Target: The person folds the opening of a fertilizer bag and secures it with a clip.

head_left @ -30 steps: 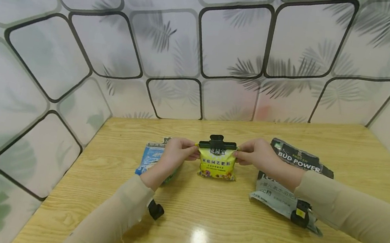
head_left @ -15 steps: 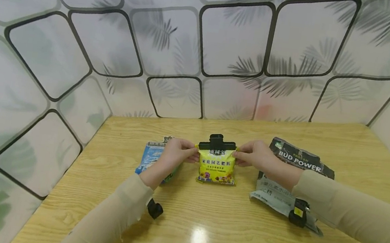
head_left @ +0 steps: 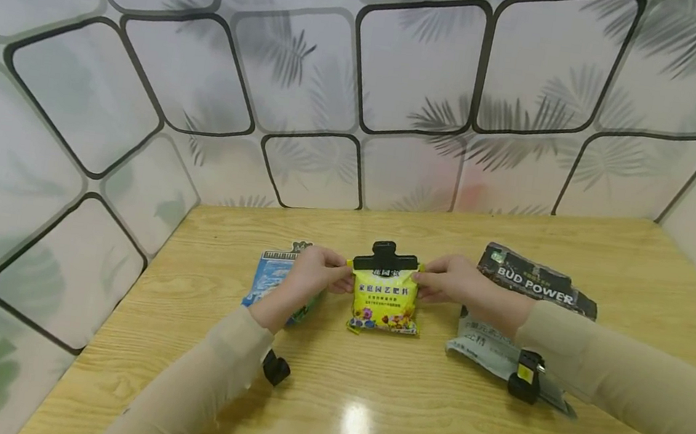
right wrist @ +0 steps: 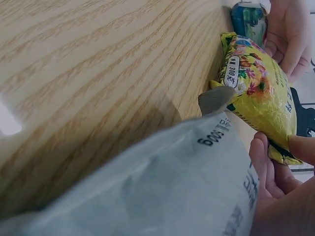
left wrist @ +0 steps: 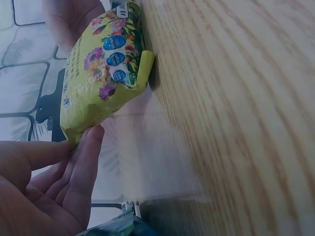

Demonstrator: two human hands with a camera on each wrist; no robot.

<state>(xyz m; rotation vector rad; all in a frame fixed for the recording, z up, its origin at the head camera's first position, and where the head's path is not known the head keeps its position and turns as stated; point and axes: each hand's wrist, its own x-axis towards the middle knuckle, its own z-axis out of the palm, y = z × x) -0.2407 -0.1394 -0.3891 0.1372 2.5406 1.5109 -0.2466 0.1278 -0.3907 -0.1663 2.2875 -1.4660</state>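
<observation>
A small yellow fertilizer bag (head_left: 385,299) with printed flowers stands upright in the middle of the head view. Across its top edge sits a black bag clip (head_left: 385,258). My left hand (head_left: 318,273) pinches the bag's upper left corner between thumb and fingers. At the upper right corner, my right hand (head_left: 453,284) pinches it the same way. The left wrist view shows the bag's flowered lower front (left wrist: 106,64) close over the wood. In the right wrist view, the right thumb and fingers (right wrist: 266,162) are on its corner.
A grey and black "BUD POWER" pouch (head_left: 531,276) lies under the right forearm. Beside the left hand is a blue packet (head_left: 270,276), partly hidden. All rest on a wooden table (head_left: 376,404), with a patterned wall (head_left: 419,80) behind.
The bag's lower edge has come slightly toward me, and its front shows more fully. Both hands keep their hold on the corners; the right wrist has shifted a little left.
</observation>
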